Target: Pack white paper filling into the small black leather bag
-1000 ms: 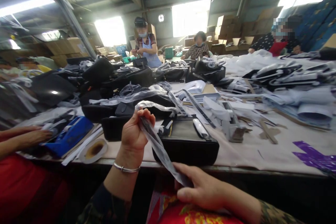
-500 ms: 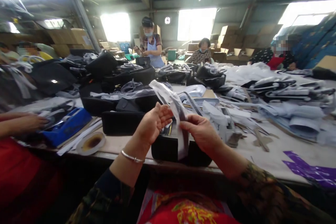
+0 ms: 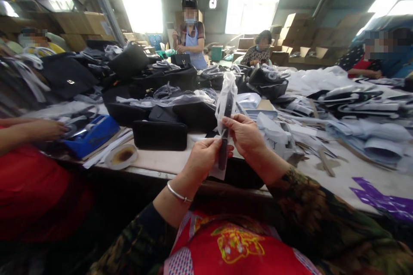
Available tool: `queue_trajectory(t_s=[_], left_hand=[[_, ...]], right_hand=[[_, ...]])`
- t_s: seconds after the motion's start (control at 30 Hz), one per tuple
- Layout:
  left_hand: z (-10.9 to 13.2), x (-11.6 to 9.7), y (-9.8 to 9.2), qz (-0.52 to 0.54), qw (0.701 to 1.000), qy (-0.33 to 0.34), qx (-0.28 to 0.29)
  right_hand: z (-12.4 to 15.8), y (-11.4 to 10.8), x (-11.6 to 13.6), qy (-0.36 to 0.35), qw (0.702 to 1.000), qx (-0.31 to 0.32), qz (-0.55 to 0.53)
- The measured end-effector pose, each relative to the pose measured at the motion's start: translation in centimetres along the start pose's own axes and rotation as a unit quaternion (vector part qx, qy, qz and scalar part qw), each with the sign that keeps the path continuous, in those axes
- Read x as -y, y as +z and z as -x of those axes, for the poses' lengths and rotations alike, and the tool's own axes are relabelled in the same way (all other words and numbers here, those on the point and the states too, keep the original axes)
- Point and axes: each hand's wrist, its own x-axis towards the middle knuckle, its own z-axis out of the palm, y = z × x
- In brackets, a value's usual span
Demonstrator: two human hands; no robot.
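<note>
A dark strap in a translucent white wrap stands nearly upright before me, pinched by both hands. My left hand closes on its lower left edge. Just above and to the right, my right hand grips the strap between thumb and fingers. Behind and below the hands lies a black bag at the table's front edge, partly hidden by them. A black flat-fronted bag stands to the left of my left hand.
A tape roll and a blue holder lie at the left, beside a co-worker's hands. Black bags are heaped behind. White plastic and scraps cover the right, near purple film. Several people are across the table.
My left hand, open before, has closed on the wrapped strap. The strap is now more upright, and my right hand has risen slightly. The view has tilted down.
</note>
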Motion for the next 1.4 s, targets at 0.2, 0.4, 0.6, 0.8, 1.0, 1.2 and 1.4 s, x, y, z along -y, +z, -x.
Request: queue_trajectory(t_s=[0.2, 0.4, 0.6, 0.8, 1.0, 1.2, 1.4], left_hand=[[-1.9, 1.1, 0.3, -0.003, 0.998, 0.037, -0.052], [-1.3, 1.3, 1.1, -0.020, 0.997, 0.038, -0.061], [-0.8, 1.3, 1.1, -0.006, 0.999, -0.038, 0.007], [1.3, 0.0, 0.6, -0.059, 0.993, -0.097, 0.025], [8.5, -4.1, -2.0, -0.096, 0.990, -0.091, 0.039], [13.0, -10.7, -5.1, -0.049, 0.994, 0.063, -0.079], [8.7, -16.3, -3.1, -0.062, 0.978, 0.194, -0.051]], right_hand=[[2.3, -0.6, -2.1, 0.029, 0.999, -0.018, 0.006], [1.9, -1.6, -1.7, 0.053, 0.998, 0.020, 0.004], [2.5, -0.6, -1.9, 0.090, 0.995, 0.011, 0.033], [0.6, 1.0, -1.0, 0.086, 0.992, 0.056, -0.078], [-6.9, 1.7, 3.1, 0.167, 0.973, 0.013, -0.160], [-12.2, -0.2, 3.3, 0.190, 0.975, 0.004, -0.113], [-13.7, -5.4, 1.9, 0.183, 0.949, 0.073, 0.245]])
